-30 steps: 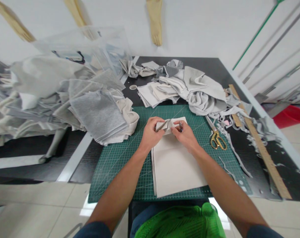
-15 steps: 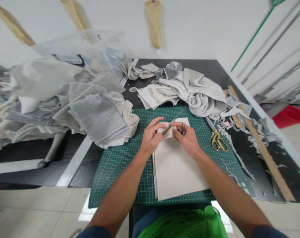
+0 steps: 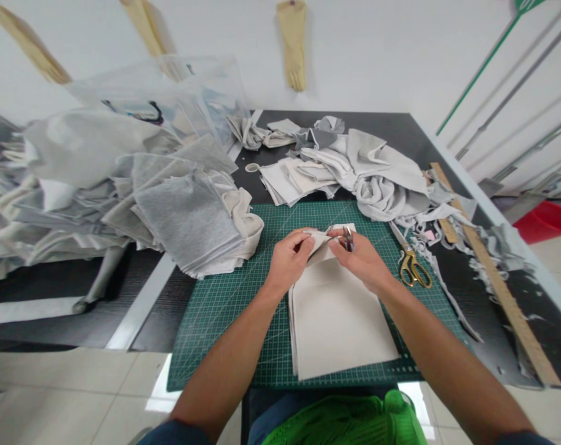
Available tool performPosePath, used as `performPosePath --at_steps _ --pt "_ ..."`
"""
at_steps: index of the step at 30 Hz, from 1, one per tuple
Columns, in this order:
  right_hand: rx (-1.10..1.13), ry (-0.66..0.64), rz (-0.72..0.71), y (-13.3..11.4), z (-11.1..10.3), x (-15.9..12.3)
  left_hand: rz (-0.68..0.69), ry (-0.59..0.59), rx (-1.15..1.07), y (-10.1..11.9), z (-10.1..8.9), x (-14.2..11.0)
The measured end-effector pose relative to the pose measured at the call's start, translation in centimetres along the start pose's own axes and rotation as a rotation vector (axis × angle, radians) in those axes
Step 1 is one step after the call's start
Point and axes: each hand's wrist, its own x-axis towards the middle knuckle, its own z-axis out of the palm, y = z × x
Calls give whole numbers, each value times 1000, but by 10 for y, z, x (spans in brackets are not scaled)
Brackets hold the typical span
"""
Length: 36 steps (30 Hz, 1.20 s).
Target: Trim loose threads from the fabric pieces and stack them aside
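Note:
A stack of cream fabric pieces (image 3: 342,324) lies on the green cutting mat (image 3: 229,315), its far end lifted and folded up. My left hand (image 3: 286,259) is closed, pinching the raised edge of the top piece between thumb and fingers. Closed too, my right hand (image 3: 362,258) has small thread snips (image 3: 349,237) tucked in its fingers, their metal tips pointing up. Its thumb and index finger also pinch the fabric's edge, a short way right of my left hand. Part of the snips is hidden by the fingers.
Large gold-handled scissors (image 3: 411,262) lie on the mat's right side, near fabric scraps and a wooden ruler (image 3: 496,278). Grey fabric pieces (image 3: 187,216) are heaped on the left. Folded light cloths (image 3: 386,176) and a clear plastic box (image 3: 206,93) stand behind.
My left fingers have gone from spread to closed on the fabric's edge. The lifted edge now stands higher, and the view has shifted slightly.

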Motion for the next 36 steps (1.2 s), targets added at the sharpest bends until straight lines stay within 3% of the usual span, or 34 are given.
performPosePath --at_steps 2,5,8,11,15,21,27,36 --pt "-253 90 -80 -5 -6 0 -43 38 -12 2 1 0" --pt "-473 246 -323 -9 -13 1 -55 65 -20 5 3 -1" --pt "-509 279 -604 -8 -11 2 -44 64 -43 6 5 -2" --pt "-481 237 -733 1 0 0 -74 55 -69 6 5 -2" --pt "-444 261 -750 17 13 -3 -165 71 -121 4 4 -2" --pt "-478 318 -839 28 16 0 -302 53 -211 -2 4 -2" --pt "-479 319 -853 33 20 1 -315 -65 -334 1 5 -3" --pt "-458 300 -818 30 18 -4 -315 -95 -331 0 5 -3"
